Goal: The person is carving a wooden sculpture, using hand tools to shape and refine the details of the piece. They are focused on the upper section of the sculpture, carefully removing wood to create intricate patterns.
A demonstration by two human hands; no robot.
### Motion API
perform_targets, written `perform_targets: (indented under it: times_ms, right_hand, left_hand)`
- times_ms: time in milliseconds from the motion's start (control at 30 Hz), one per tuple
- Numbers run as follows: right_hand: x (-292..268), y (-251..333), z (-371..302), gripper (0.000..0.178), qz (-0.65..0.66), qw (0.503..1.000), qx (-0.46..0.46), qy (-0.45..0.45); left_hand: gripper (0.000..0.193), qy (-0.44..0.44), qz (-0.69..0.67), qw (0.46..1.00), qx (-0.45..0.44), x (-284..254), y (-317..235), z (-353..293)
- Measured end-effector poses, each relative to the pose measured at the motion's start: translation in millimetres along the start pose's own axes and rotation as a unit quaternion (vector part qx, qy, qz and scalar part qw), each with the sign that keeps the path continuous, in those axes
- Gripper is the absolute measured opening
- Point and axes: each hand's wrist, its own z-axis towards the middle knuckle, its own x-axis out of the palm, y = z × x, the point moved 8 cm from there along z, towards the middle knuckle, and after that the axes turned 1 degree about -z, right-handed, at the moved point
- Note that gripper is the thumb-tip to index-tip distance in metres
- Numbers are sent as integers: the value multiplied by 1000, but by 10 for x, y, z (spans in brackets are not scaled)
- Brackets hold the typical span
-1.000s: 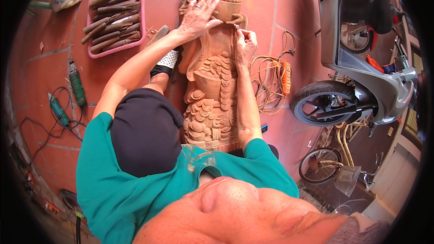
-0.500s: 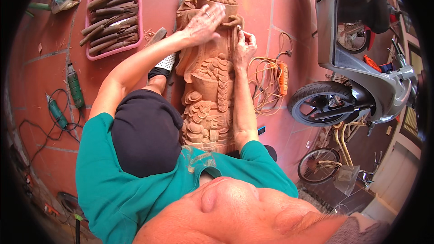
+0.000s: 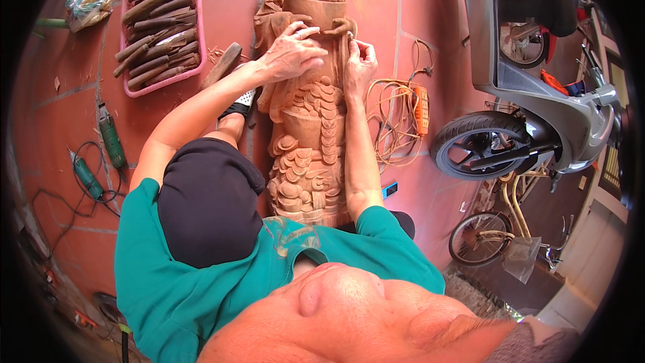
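A carved wooden statue [image 3: 306,124] of a bearded figure lies on its back in front of me, its head at the far end. Over its middle, just below the carved bowl, hovers or rests my left hand [image 3: 293,55], fingers spread and slightly bent, with nothing in them. Along the statue's right edge, by a carved hand, my right hand [image 3: 361,62] is closed in a pinch. A small pale tip shows above its fingers; what it belongs to is hidden.
At the far left a pink basket [image 3: 125,46] holds several wood-handled carving tools. A wooden piece [image 3: 222,65] lies by my foot. Two green power tools [image 3: 111,136] with cords lie left. An orange power strip [image 3: 421,110] lies right, near a motorbike [image 3: 497,144] and a bicycle [image 3: 480,238].
My left hand has slid nearer to me, from the carved bowl to below it, and its fingers have spread. My right hand stays pinched at the statue's right edge. The view has shifted slightly.
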Motion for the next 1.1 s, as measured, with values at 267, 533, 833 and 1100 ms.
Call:
perform_targets:
  times_ms: [267,533,833,1100]
  right_hand:
    - [44,19,8,9,-37,999,-33,4]
    - [381,387,52,4,-92,985,-123,83]
    - [1207,825,286,8,-276,896,-324,130]
    - [1210,768,239,13,-332,875,-310,166]
  left_hand:
    - [21,-176,107,975,-88,-276,111,-206]
    - [18,-120,22,991,-61,-114,59,-515]
    - [20,-105,21,993,-56,-68,53,-500]
    - [21,-104,24,993,-54,-52,88,-514]
